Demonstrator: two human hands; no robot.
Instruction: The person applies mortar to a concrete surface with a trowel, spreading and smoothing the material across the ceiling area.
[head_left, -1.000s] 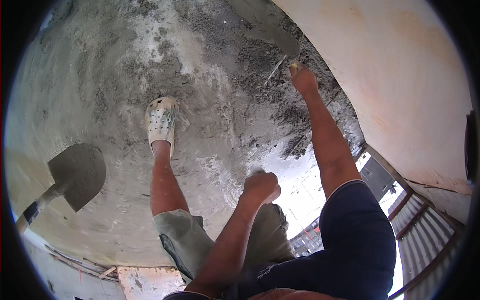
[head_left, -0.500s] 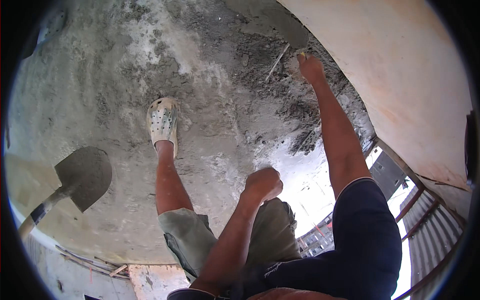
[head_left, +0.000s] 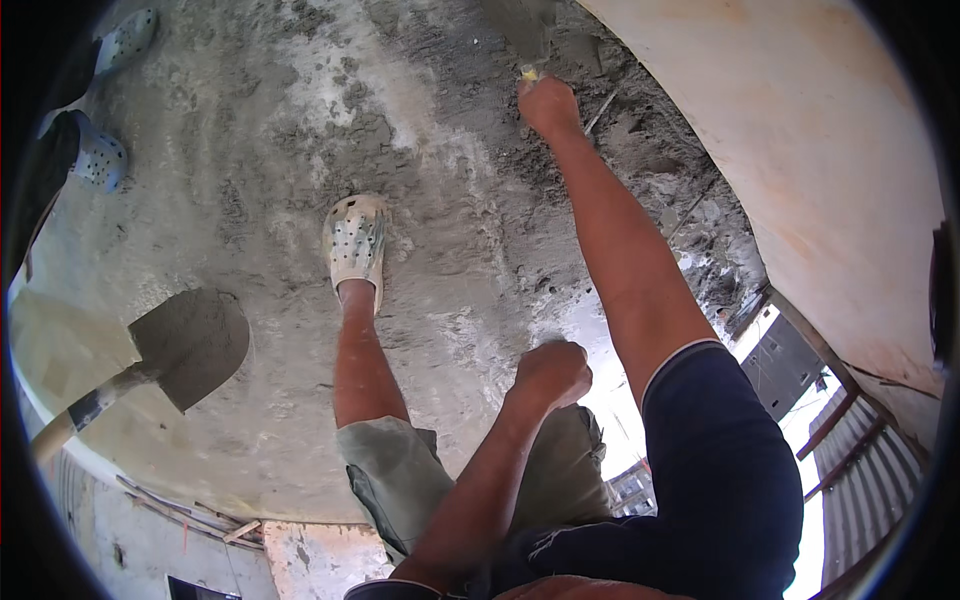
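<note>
My right hand reaches far out and is closed round the yellowish handle of a trowel. The trowel's grey, mortar-smeared blade lies low over the wet cement and blends into it. My left hand is curled into a fist by my bent knee, and no object shows in it. Just right of my right hand, a thin pale stick lies on rough, dark mortar.
A shovel with a cement-coated blade lies at the left. My foot in a white clog stands on the cement. Another person's blue clog shows at the upper left. A pale wall bounds the right; corrugated metal stands lower right.
My right hand has swept left with the trowel, away from the wall and past the stick. The view has shifted slightly, and another person's clogs have come into sight at the upper left.
</note>
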